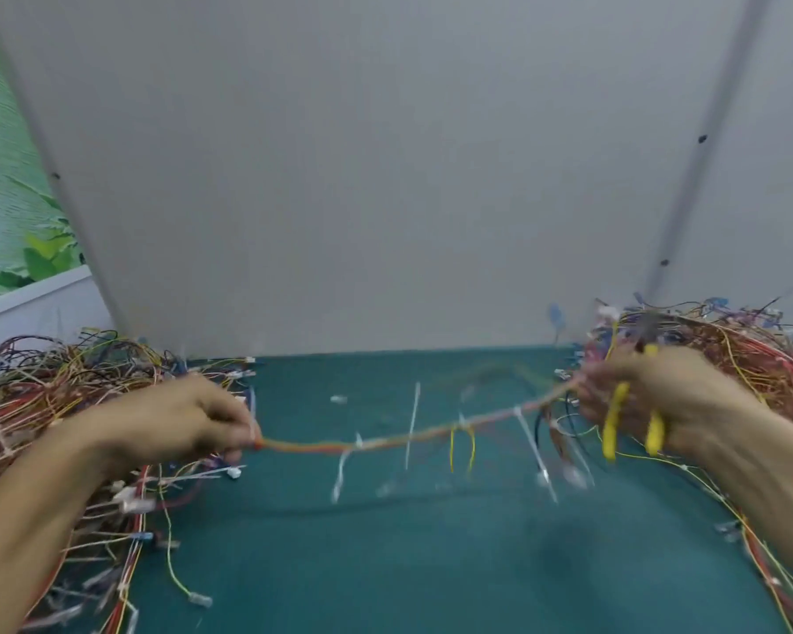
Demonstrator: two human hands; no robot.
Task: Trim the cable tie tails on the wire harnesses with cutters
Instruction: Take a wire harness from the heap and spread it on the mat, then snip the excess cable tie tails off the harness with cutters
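The grey panel is standing along the back, and the green mat is running right up to its bottom edge. The left pile and the right pile of tangled wires are crowding both sides, so the only open room is the strip of mat down the middle.

One harness is hanging in the air over that strip, stretched between both hands. Its long axis is going left to right, sagging a bit near the left end and climbing toward the right.

The left hand is reaching in from the lower left, knuckles up, fingers and thumb pinching the harness's left end tight. The right hand is coming in from the lower right, fingers curled round the yellow-handled cutters, handles pointing down. The harness's right end is running into that same hand, but it's too blurry to tell how it's being held. Can't make out the cutter head either.

The tie tails are sticking off the bundle, one poking up and down across it, others drooping toward the mat. A few loose bits are lying on the mat.
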